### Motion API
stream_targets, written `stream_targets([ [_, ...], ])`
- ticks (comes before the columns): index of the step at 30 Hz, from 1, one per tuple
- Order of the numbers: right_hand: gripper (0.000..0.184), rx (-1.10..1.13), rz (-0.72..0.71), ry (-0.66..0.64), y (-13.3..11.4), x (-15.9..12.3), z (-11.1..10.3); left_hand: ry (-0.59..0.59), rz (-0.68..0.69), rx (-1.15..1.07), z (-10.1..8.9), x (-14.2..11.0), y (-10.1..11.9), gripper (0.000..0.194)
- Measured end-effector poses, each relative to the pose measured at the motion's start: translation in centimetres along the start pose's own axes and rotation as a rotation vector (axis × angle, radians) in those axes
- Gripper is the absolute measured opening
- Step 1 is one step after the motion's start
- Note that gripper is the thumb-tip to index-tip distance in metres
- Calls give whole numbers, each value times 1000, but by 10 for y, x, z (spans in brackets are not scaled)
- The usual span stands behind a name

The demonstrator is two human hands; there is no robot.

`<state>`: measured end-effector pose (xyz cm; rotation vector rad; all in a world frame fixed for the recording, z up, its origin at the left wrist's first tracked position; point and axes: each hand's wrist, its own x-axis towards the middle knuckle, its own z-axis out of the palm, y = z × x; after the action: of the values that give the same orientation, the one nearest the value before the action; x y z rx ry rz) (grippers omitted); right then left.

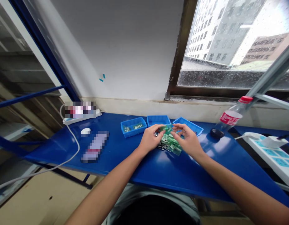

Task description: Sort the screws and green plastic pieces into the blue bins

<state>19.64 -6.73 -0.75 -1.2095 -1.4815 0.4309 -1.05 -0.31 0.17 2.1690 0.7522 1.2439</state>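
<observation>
Between my two hands is a small green see-through plastic bag point(166, 128), held up over the table. My left hand point(149, 139) pinches its left side with thumb and fingers. At its right edge, the thumb and forefinger of my right hand point(188, 140) are closed, the other fingers curled loosely. Below lies a pile of similar green bags point(173, 144), with loose metal pieces like screws or pins point(164, 146) at its left. My hands partly cover the pile; what the held bag contains is too small to tell.
Behind my hands stand a left blue bin point(134, 132) with small bags inside, a middle blue bin point(158, 120) and a right blue bin point(193, 127). A plastic bottle point(231, 117), a dark mouse-like object point(217, 133) and a power strip point(273, 153) are right; a white cable point(74, 153) hangs left.
</observation>
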Motion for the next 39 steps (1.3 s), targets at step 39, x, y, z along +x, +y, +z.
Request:
stream_targets([
  [39,44,247,246,-20,8,-4,8,-47,86,-48,0,-2,2,11],
])
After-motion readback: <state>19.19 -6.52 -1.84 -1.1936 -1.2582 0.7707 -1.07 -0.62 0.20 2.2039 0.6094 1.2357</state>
